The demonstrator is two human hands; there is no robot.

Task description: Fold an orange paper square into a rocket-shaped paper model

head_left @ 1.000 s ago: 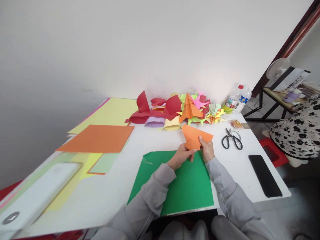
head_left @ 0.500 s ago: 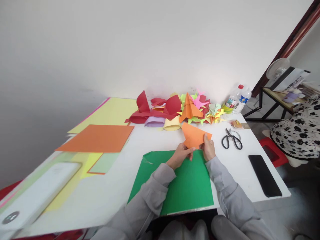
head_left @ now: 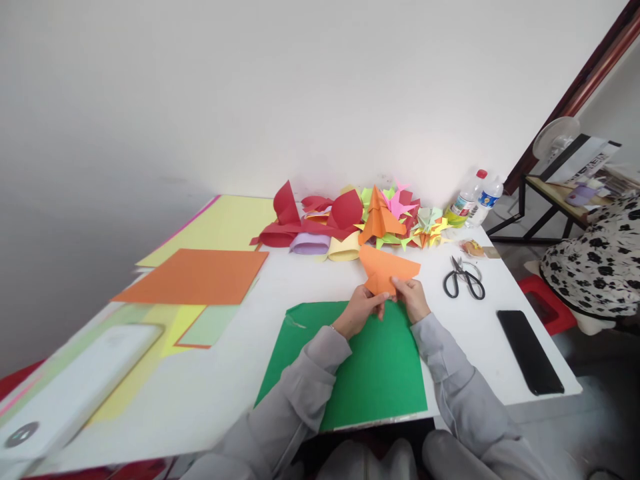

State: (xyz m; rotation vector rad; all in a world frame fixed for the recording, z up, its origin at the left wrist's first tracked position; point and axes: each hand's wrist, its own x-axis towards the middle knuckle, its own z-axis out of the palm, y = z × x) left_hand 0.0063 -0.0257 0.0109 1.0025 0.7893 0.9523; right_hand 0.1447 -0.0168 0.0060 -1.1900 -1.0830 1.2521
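Observation:
A folded piece of orange paper (head_left: 388, 265) is held between my two hands, above the far edge of a green board (head_left: 370, 373). My left hand (head_left: 361, 311) pinches its lower left part, thumb on top. On the lower right, my right hand (head_left: 410, 297) grips it with the thumb pressed on the face of the paper. The fingers behind the paper are partly hidden. Just beyond it stands an orange folded paper plane (head_left: 379, 220), among several folded paper shapes in pink, green and yellow.
Black-handled scissors (head_left: 463, 279) and a black phone (head_left: 529, 351) lie on the right. Two plastic bottles (head_left: 465, 197) stand at the back right. Orange sheets (head_left: 195, 277), yellow sheets (head_left: 225, 217) and a long white object (head_left: 85, 387) lie left. A person in patterned clothing (head_left: 595, 263) sits at right.
My right hand has shifted left and down along the orange paper, its thumb now nearer the middle. The paper has moved slightly left. My left hand stays nearly in place.

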